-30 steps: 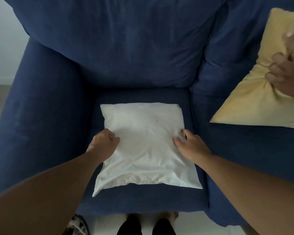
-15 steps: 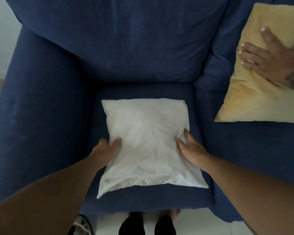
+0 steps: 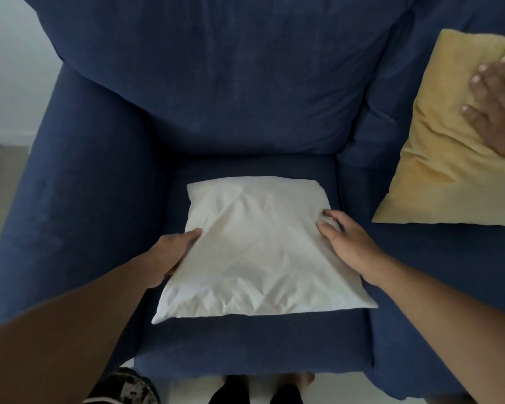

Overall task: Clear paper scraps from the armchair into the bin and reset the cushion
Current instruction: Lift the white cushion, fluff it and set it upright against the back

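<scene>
A white cushion (image 3: 260,252) lies flat on the seat of the dark blue armchair (image 3: 245,345). My left hand (image 3: 172,255) grips its left edge, thumb on top and fingers tucked under. My right hand (image 3: 347,246) holds the right edge, fingers pressed into the fabric. No paper scraps show on the seat, and no bin is in view.
A yellow cushion (image 3: 438,170) rests on the adjoining blue seat at the right, with another person's hand (image 3: 496,106) pressed flat on it. The padded left armrest (image 3: 79,205) and tall backrest (image 3: 216,83) enclose the seat. Pale floor and my feet (image 3: 257,392) show below.
Both my hands stayed on the white cushion's edges, and the left shifted from on top to gripping under the edge. The other person's hand changed from gripping the yellow cushion to pressing it flat.
</scene>
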Action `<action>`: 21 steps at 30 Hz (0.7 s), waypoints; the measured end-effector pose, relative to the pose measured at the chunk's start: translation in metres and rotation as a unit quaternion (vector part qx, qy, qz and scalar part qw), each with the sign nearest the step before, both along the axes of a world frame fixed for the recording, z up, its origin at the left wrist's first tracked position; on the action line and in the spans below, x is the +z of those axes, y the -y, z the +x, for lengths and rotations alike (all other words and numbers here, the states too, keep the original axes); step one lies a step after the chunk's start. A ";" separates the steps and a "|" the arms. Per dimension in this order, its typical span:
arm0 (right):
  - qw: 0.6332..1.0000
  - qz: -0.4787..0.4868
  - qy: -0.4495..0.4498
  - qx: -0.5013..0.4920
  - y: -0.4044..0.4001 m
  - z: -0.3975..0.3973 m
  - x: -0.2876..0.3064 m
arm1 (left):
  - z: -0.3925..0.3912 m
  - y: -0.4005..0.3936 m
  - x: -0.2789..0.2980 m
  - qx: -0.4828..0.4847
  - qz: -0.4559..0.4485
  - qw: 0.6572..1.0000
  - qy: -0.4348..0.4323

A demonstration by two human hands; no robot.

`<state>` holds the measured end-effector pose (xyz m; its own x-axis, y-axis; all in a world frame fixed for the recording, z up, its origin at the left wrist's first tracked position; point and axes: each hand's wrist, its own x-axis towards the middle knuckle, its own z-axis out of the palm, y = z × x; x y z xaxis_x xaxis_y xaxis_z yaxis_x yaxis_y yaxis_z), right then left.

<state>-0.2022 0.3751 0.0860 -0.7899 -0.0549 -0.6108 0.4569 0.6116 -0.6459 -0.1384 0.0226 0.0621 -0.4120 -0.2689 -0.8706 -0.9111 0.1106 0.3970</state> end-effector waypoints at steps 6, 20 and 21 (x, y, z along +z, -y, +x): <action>0.998 -0.038 0.045 -0.010 -0.001 -0.053 0.053 | -0.034 0.018 0.042 0.011 0.004 0.999 -0.040; 0.950 -0.257 -0.034 -0.175 0.010 -0.129 0.107 | -0.125 0.030 0.125 0.120 0.114 0.962 -0.219; 0.950 -0.250 -0.067 -0.172 0.016 -0.133 0.106 | -0.129 0.030 0.127 0.130 0.107 0.958 -0.232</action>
